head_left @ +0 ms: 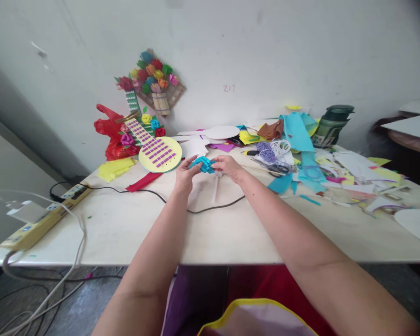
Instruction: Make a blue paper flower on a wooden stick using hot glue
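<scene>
A blue paper flower (pixel 203 164) is held up over the middle of the table, between my two hands. My left hand (pixel 186 173) has its thumb and fingers closed on the flower's left side. From the right, my right hand (pixel 228 167) pinches the flower's other edge. Just below the flower is a thin pale stick (pixel 216 187), and I cannot tell whether it is joined to the flower. A yellow guitar-shaped paper craft (pixel 160 154) with purple strips lies beyond my left hand. Near it is a strip of red paper (pixel 144 182).
A black cord (pixel 154 192) crosses the table from a yellow power strip (pixel 44 219) at the left. To the right lie scissors (pixel 275 169), yarn (pixel 280 150), blue paper (pixel 297 130) and scraps. A dark green bottle (pixel 332 126) stands behind. Paper flowers (pixel 154 70) lean against the wall.
</scene>
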A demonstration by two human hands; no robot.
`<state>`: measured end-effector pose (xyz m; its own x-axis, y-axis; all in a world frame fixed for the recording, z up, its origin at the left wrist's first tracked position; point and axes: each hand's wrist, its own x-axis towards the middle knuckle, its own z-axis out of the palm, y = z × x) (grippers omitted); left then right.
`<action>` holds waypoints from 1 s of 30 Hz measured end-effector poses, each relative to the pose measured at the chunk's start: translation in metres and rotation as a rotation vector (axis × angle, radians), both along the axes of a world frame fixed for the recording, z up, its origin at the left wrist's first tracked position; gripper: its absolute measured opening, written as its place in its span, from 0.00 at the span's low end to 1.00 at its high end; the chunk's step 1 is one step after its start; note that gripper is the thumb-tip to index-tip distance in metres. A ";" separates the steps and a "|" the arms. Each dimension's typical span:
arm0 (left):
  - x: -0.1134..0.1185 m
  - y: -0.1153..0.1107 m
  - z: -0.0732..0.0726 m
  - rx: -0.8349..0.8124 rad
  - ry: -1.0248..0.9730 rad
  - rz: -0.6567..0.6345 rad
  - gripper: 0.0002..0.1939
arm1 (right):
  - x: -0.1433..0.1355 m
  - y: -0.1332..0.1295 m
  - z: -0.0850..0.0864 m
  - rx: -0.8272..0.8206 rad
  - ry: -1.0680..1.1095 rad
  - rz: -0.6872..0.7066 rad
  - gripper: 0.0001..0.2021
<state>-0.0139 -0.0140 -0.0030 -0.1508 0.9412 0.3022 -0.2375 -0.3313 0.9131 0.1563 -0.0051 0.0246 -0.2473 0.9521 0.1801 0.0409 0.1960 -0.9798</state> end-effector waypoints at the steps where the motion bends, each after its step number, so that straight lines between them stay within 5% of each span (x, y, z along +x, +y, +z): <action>1: 0.000 0.000 0.000 0.002 -0.003 -0.003 0.30 | -0.001 0.000 0.000 -0.020 0.027 -0.018 0.07; 10: 0.001 -0.007 0.007 -0.066 -0.013 -0.110 0.35 | 0.000 0.001 0.001 -0.098 0.142 -0.086 0.02; 23: 0.001 -0.014 0.010 -0.115 0.205 -0.414 0.32 | -0.001 0.000 -0.002 0.144 0.011 -0.038 0.08; 30: 0.001 -0.011 0.009 -0.038 0.168 -0.333 0.34 | 0.007 0.001 0.002 -0.009 0.105 -0.063 0.16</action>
<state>-0.0128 -0.0250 0.0065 0.2147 0.9412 0.2608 -0.1723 -0.2264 0.9587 0.1629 -0.0041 0.0268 -0.1671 0.9667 0.1937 -0.0505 0.1878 -0.9809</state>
